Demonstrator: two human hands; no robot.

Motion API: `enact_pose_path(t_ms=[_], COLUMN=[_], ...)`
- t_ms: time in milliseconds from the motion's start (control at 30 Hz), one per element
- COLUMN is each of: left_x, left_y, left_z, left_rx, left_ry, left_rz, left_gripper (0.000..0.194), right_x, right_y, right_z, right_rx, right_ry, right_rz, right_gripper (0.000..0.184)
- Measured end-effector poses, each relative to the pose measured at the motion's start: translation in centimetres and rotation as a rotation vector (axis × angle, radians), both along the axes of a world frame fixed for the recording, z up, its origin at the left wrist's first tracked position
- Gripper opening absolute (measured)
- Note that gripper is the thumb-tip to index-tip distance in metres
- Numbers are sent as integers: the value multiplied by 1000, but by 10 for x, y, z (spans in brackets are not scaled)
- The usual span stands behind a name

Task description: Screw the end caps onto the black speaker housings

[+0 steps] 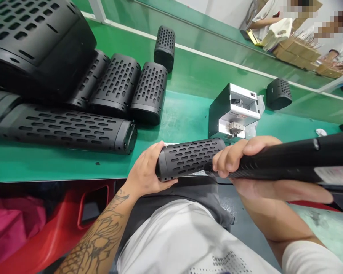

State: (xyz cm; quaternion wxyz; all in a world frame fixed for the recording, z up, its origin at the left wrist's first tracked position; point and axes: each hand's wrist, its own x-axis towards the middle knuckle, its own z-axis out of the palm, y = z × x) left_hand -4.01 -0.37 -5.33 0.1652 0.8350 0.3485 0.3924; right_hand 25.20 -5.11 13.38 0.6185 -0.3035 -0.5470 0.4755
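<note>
Casing [193, 156] mid-frame, by the tabletop's front edge [74, 180], left fingers [154, 152] holding its left end, right fingers [234, 158] wrapped round the tool [297, 156]; a loose left hold could let it roll, an off-line tip scratch it.

I can't read the label [335, 174] on the black tool [286, 155], which runs off the right edge. The big perforated housing [42, 49] is cut off at upper left, the red chair [58, 219] at lower left.
</note>
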Motion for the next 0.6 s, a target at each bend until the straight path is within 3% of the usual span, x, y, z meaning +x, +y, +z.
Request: enact_pose_path(t_ms=[267, 500, 600], left_x=[1, -1, -2], left_y=[-1, -1, -1], left_z=[0, 0, 0], left_rx=[2, 12, 8], left_ry=[19, 40, 23], left_rz=[13, 20, 13], left_gripper=[153, 154, 148], right_x=[-7, -15, -8], right_y=[-9, -5, -7], right_z=[1, -18, -16], right_rx=[68, 103, 93], right_ry=[-79, -63, -51], right_rz=[61, 62, 46], right_gripper=[57, 62, 54])
